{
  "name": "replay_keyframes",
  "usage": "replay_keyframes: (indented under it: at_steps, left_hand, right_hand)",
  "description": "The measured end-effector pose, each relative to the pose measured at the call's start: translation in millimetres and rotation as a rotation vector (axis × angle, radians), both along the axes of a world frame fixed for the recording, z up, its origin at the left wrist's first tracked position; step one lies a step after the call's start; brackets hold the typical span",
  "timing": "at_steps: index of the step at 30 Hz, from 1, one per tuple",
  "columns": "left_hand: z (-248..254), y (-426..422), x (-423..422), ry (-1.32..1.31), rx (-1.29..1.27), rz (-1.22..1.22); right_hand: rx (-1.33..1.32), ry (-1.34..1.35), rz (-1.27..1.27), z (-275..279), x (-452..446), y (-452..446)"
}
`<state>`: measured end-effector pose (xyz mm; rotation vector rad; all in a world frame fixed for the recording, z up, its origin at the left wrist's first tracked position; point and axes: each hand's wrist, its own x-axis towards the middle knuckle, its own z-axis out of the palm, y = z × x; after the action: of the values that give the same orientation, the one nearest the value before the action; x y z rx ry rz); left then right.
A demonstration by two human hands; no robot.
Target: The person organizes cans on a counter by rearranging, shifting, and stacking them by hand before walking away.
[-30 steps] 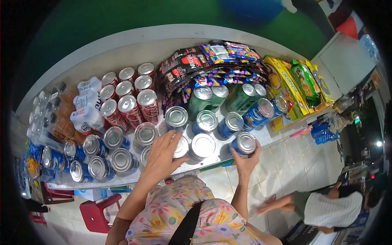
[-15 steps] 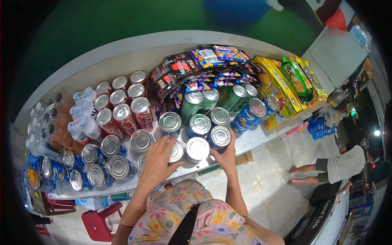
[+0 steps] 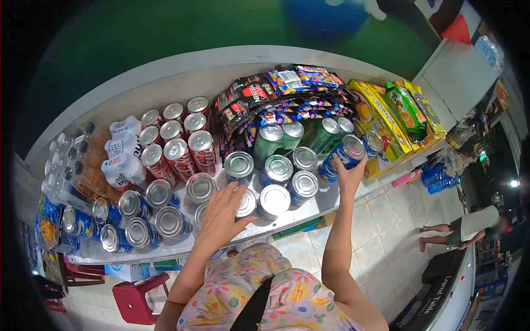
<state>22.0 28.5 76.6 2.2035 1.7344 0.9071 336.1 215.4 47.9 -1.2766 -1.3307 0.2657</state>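
Blue can (image 3: 351, 148) near the right end of the surface (image 3: 329, 194), in the head view, is clasped by the right hand (image 3: 351, 172), best kept level beside the neighbouring can (image 3: 374, 142), while the left hand (image 3: 222, 214) spreads loosely by a silver-lidded can (image 3: 247, 205).

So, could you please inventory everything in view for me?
Near cans: over a dozen, mostly blue, front
Slim cans: nine visible, red, left
Paired cans: four, green, centre back
Bottles: several, amber, far left
Wrapped pack: one, white, beside bottles
Sachets: many, multicoloured, back
Boxes: count unclear, yellow, right
Counter: one, grey, underneath
Stool: one clear, red, lower left
Backdrop: one, green, behind
Person: one, pale top, far right
Left hand: one, bare, at near cans
Right hand: one, bare, around blue can
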Motion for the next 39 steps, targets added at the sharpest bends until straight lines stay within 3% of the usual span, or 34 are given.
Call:
replay_keyframes:
  at_steps: [7, 10, 13, 15, 18, 20, 24, 30, 32, 39]
  left_hand:
    - [-2, -1, 0, 0.007, 0.003, -0.003]
    - [-2, -2, 0, 0.004, 0.005, 0.0]
    - [2, -2, 0, -0.019, 0.001, 0.006]
    - [2, -2, 0, -0.037, 0.006, 0.003]
    - [1, -1, -1, -0.034, -0.005, -0.003]
    - [0, -2, -1, -0.027, -0.002, -0.007]
    - [3, -1, 0, -0.007, -0.018, -0.002]
    - [2, 0, -1, 0.008, -0.011, -0.007]
    - [3, 0, 0, -0.01, -0.027, -0.008]
    - [1, -1, -2, -0.01, -0.018, -0.01]
  right_hand:
    - [-0.043, -0.043, 0.03, 7, 2, -7]
    - [0.013, -0.11, -0.052, -29, 10, -10]
    - [-0.212, 0.177, -0.083, -5, -19, -69]
    - [-0.162, 0.343, 0.075, -21, -30, -91]
    - [-0.111, 0.034, 0.347, -34, -56, -113]
    - [-0.121, -0.037, 0.319, -41, -73, -112]
    - [-0.237, 0.068, 0.319, -34, -83, -106]
    - [-0.162, 0.015, 0.126, -42, -84, -101]
    - [-0.181, 0.12, 0.1, -38, -83, -99]
    - [-0.164, 0.029, 0.199, -43, -73, -98]
